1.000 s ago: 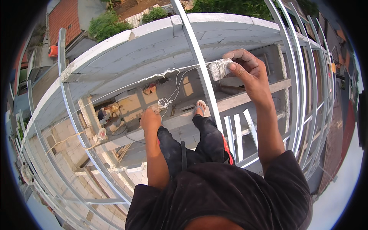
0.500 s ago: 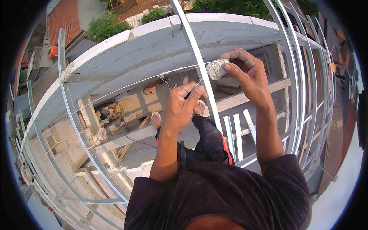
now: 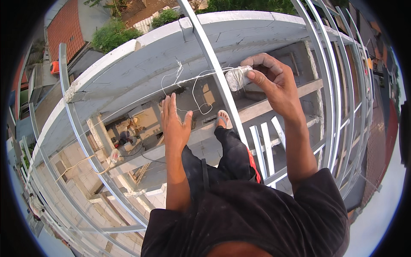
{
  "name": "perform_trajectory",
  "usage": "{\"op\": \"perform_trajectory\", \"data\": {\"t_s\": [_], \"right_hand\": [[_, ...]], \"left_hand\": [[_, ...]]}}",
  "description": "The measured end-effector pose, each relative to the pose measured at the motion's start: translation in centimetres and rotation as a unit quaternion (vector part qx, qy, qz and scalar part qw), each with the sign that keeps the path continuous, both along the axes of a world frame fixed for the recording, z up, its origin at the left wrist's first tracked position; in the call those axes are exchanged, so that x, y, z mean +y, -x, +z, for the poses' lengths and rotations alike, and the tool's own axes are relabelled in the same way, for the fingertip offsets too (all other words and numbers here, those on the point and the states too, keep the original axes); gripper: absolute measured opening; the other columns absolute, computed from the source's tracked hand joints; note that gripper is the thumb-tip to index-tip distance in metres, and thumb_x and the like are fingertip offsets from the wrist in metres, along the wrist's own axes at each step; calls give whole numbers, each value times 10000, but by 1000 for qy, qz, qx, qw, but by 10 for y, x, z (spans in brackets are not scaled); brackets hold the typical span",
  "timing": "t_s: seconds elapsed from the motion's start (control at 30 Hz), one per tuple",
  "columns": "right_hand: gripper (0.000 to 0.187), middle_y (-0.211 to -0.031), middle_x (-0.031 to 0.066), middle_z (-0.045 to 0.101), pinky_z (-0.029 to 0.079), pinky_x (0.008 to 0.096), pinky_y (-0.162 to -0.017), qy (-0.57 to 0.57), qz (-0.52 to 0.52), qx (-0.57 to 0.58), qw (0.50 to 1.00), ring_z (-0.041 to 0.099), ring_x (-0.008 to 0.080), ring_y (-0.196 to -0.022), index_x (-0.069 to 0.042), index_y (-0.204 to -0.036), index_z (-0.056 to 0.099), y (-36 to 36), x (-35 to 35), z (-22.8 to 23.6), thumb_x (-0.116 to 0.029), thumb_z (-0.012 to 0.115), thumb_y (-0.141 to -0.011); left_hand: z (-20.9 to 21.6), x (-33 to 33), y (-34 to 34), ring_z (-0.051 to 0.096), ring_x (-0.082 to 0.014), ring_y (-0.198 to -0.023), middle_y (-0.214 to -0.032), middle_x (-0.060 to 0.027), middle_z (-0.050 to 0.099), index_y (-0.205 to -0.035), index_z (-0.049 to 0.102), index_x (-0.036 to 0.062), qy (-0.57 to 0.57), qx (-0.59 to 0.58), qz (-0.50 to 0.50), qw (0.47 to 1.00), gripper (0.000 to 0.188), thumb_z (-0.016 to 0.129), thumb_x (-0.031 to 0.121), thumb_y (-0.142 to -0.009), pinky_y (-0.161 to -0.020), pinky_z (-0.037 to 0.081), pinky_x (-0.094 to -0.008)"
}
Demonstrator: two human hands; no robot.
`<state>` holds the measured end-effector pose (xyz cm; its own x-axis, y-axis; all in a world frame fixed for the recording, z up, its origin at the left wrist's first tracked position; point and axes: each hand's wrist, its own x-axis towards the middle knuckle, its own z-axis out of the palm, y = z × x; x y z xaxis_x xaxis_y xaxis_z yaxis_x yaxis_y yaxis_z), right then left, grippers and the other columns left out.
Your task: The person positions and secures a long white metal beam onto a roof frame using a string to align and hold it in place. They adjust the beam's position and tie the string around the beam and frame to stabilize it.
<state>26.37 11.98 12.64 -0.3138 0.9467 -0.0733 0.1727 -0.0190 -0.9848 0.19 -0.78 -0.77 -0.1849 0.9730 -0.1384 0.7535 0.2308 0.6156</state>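
Between the thumb and fingers of my right hand [image 3: 276, 85] is a greyish lump wound with string [image 3: 236, 79], held just right of a silver metal beam [image 3: 212, 58]. A pale string [image 3: 184, 81] stretches left from this beam, and a loose end with curls hangs about it. My left hand [image 3: 176, 128] is raised below the string, fingers stretched and thumb apart. A thin loop of string [image 3: 204, 112] dangles near its thumb; whether it touches the hand is hard to tell.
I stand high on a wooden plank [image 3: 274, 99] above a lower floor. Metal beams [image 3: 77, 118] run on both sides. A block wall [image 3: 162, 47] curves across the far side. Short metal strips [image 3: 266, 143] stand by my right leg. A cord [image 3: 100, 171] hangs at left.
My left hand has let go of the string near the beam, moved left and opened. Loose string now swings in loops. My right hand still holds the wound lump, slightly turned.
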Motion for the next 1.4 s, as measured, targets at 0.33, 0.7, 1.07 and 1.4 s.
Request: {"op": "perform_trajectory", "data": {"t_s": [0.33, 0.7, 1.07, 1.4], "right_hand": [[272, -1000, 77, 717, 528, 301, -891, 43, 13, 31, 999, 665, 144, -941, 22, -1107, 701, 8, 6, 0, -205, 727, -960], [271, -987, 85, 732, 548, 307, -868, -32, -41, -48, 998, 683, 144, -931, 6, -1108, 702, -25, 13, 7, -230, 710, -976], [273, -980, 72, 725, 530, 295, -857, 6, 6, -13, 1000, 663, 132, -924, 17, -1105, 694, -2, 5, 0, -217, 721, -967], [277, -992, 76, 725, 541, 294, -848, 11, -5, -33, 999, 668, 131, -920, 6, -1120, 701, -25, 13, 12, -226, 717, -971]], "left_hand": [[60, 55, -48, 526, -55, -679, -822, 1, 642, -998, 705, 11, -1, -535, -32, 844, 310, 745, 317, -968, -579, 429, -229], [-27, 3, 97, 460, -92, -558, -647, 32, 551, -918, 696, 4, -87, -279, 315, 903, 263, 699, 259, -984, -538, 374, -281], [85, 32, -57, 590, -220, -1255, -1499, -151, 520, -1493, 491, 36, -77, -291, 10, 953, 684, 777, 125, -877, -1026, 480, -360], [37, 48, -15, 517, -55, -685, -809, 13, 649, -1100, 693, -6, -73, -560, -7, 825, 257, 648, 237, -1029, -621, 410, -217]]}}
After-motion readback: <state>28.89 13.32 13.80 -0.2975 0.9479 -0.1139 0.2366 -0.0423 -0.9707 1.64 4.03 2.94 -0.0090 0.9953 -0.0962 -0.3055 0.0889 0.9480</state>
